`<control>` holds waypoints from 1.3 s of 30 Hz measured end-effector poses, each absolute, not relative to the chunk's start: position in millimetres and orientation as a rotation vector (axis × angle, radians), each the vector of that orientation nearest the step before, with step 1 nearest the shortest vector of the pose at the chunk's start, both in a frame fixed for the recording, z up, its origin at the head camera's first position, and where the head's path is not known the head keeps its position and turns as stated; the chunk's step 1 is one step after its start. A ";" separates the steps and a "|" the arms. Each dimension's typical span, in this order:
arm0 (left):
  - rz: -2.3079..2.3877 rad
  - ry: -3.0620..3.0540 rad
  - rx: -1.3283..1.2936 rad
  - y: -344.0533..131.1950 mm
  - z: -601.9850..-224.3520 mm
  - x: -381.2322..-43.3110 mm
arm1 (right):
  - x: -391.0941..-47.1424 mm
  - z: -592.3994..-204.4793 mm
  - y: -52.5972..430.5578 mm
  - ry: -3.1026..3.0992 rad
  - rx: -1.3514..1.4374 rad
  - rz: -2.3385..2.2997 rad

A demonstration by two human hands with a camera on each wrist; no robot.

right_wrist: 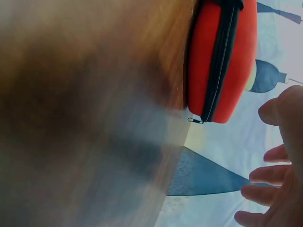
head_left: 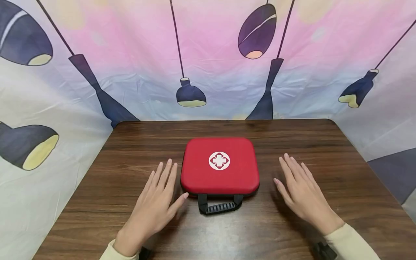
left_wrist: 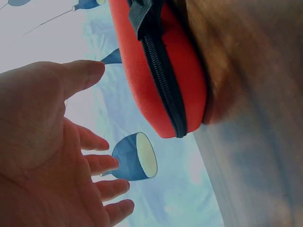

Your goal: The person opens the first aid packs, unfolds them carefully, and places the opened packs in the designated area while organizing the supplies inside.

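A red first-aid case (head_left: 220, 180) with a white cross emblem lies flat on the wooden table, its black handle (head_left: 221, 207) towards me. Beside the case's left side, my left hand (head_left: 152, 206) has its fingers straight and spread, apart from the case. To the right, with a wider gap, my right hand (head_left: 303, 195) is also held out with straight fingers and holds nothing. The left wrist view shows the case's black zipper (left_wrist: 163, 87) running round its side. In the right wrist view a zipper pull (right_wrist: 195, 121) hangs at the case's corner.
The dark wooden table (head_left: 146, 141) has rounded far corners. Behind it and along the sides hangs a pastel cloth (head_left: 143, 54) printed with dark lamps. Cream sleeves (head_left: 352, 242) cover my forearms, and a dark strap piece (head_left: 325, 250) shows under the right wrist.
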State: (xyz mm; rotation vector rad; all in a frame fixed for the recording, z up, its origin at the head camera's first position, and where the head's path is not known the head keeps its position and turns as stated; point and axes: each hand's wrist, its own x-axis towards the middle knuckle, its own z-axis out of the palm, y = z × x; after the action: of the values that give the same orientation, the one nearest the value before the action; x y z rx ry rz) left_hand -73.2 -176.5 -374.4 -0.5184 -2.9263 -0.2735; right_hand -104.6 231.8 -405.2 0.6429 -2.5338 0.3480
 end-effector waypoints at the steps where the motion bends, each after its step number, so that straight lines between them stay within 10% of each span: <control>1: -0.275 -2.928 -0.529 -176.0 -372.1 -75.7 | -108.8 -404.0 232.5 -2.527 0.648 0.360; 39: -0.541 -3.033 -0.949 -112.4 -375.7 -168.0 | -261.6 -413.9 210.9 -2.939 0.815 1.063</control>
State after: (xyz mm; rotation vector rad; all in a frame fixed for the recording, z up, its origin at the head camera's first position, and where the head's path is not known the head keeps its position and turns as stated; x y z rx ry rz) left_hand -168.0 -112.4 -375.7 -0.9491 -3.0327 -0.5407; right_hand -261.6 210.9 -413.9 0.8155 -2.9388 1.0632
